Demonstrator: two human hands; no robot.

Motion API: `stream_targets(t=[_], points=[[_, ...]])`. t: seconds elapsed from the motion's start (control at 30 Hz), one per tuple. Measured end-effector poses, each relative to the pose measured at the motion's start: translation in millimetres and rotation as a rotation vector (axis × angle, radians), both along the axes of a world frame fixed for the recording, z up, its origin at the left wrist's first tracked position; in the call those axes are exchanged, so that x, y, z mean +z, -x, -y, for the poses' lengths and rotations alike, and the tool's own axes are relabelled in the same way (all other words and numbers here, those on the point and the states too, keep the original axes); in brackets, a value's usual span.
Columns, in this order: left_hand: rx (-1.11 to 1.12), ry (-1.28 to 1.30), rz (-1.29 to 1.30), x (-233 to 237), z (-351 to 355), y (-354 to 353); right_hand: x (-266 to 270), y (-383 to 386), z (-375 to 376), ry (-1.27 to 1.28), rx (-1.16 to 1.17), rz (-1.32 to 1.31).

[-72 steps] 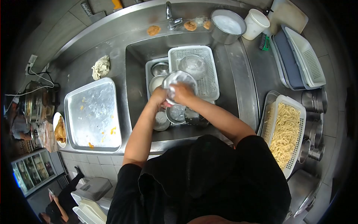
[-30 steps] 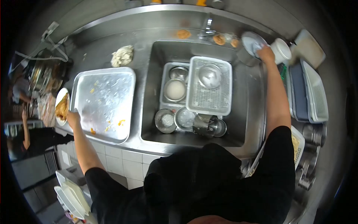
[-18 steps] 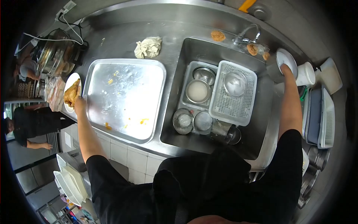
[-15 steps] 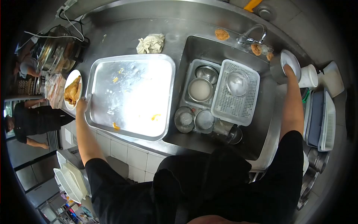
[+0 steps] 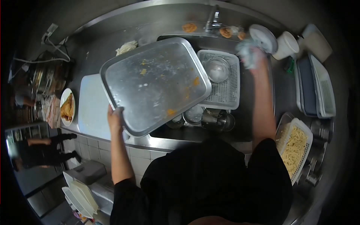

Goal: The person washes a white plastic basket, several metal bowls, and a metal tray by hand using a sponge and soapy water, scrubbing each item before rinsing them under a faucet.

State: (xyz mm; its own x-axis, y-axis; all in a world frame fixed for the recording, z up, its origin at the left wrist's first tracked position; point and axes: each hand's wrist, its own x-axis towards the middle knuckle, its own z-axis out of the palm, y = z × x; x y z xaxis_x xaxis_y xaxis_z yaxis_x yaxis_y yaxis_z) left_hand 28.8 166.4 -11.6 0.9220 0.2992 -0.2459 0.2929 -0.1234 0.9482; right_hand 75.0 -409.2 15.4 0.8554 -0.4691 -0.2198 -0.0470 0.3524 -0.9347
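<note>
My left hand (image 5: 116, 116) is closed on the lower left rim of a large metal tray (image 5: 153, 84). The tray is tilted and overlaps the left part of the sink (image 5: 251, 122); yellow-orange scraps and wet spots stick to its surface. Over the sink's far right corner, my right hand (image 5: 258, 64) holds a pale bluish cloth (image 5: 246, 52), both smeared by motion. Just beyond that hand leans a pot with a round pale lid or base (image 5: 263, 38). A white perforated basket (image 5: 232, 93) with a metal bowl (image 5: 217, 69) stands in the sink, partly behind the tray.
A white cutting board (image 5: 90, 107) lies left of the tray, beside a plate with cooked chicken (image 5: 67, 107). A faucet (image 5: 213, 20) rises behind the sink. Noodles fill a basket (image 5: 295, 150) at right. Another person (image 5: 41, 152) is at far left.
My left hand has lifted and swung the tray rightward over the sink, uncovering the cutting board. My right hand has come away from the pot and now has the cloth.
</note>
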Motion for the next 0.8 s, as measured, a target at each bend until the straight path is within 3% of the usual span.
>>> stream_targets(t=[0.03, 0.07, 0.1, 0.13, 0.17, 0.2, 0.23, 0.27, 0.3, 0.33, 0.37, 0.4, 0.47, 0.53, 0.6, 0.7, 0.73, 0.8], points=[[-0.03, -0.007, -0.023, 2.1, 27.4, -0.2, -20.9, -1.9, -19.9, 0.019, -0.008, -0.072], [-0.062, -0.016, -0.043, 4.4, 54.0, -0.2, -31.9, 1.6, -50.5, 0.13, -0.03, 0.054], [-0.094, 0.017, -0.02, -0.1, 76.7, 0.2, -45.3, -2.5, -71.1, 0.139, 0.031, -0.063], [-0.124, 0.049, -0.001, -6.8, 96.9, 1.5, -63.2, -11.5, -90.4, 0.475, 0.082, -0.119], [-0.16, 0.03, -0.023, -8.2, 115.9, 2.8, -64.3, -11.1, -116.6, 0.613, 0.18, -0.004], [-0.193, 0.01, -0.05, -10.3, 132.4, 4.4, -53.0, -3.9, -149.8, 0.731, 0.17, -0.055], [-0.236, 0.001, -0.006, -15.7, 146.3, 4.7, -60.3, -4.6, -181.8, 0.548, 0.227, -0.107], [-0.248, -0.006, -0.008, -18.2, 156.6, 4.2, -41.2, 11.7, -206.1, 0.842, 0.293, 0.058], [-0.265, -0.004, -0.021, -20.1, 165.6, 3.2, -67.6, 15.0, -230.5, 1.095, 0.103, 0.455], [-0.279, 0.0, -0.034, -23.0, 175.7, 2.8, -53.6, 34.2, -247.5, 0.944, 0.399, 0.354], [-0.182, 0.217, 0.102, -27.5, 190.1, 4.0, -77.7, 44.1, -267.2, 1.192, 0.263, 0.601], [-0.182, 0.215, 0.1, -30.1, 188.4, 5.1, -80.7, 50.8, -264.6, 1.25, 0.264, 0.621], [-0.262, 0.148, -0.084, -33.1, 179.0, 8.0, -101.8, 43.7, -219.8, 1.043, 0.339, 0.548], [-0.198, 0.193, -0.069, -28.3, 177.5, 18.1, -125.3, 35.5, -160.3, 0.764, 0.46, -0.182], [-0.195, 0.2, -0.088, -28.0, 174.6, 21.5, -175.6, 37.6, -116.8, 1.209, 0.228, -0.184], [-0.16, 0.212, -0.078, -41.0, 180.5, 20.1, -181.6, 28.0, -181.5, 1.072, 0.229, -0.041], [-0.164, 0.208, -0.082, -43.6, 180.8, 18.8, -170.3, 20.6, -216.2, 1.068, 0.185, 0.274], [-0.245, 0.124, -0.123, -44.6, 174.9, 15.1, -155.0, 4.6, -248.6, 1.193, 0.286, 0.419]])
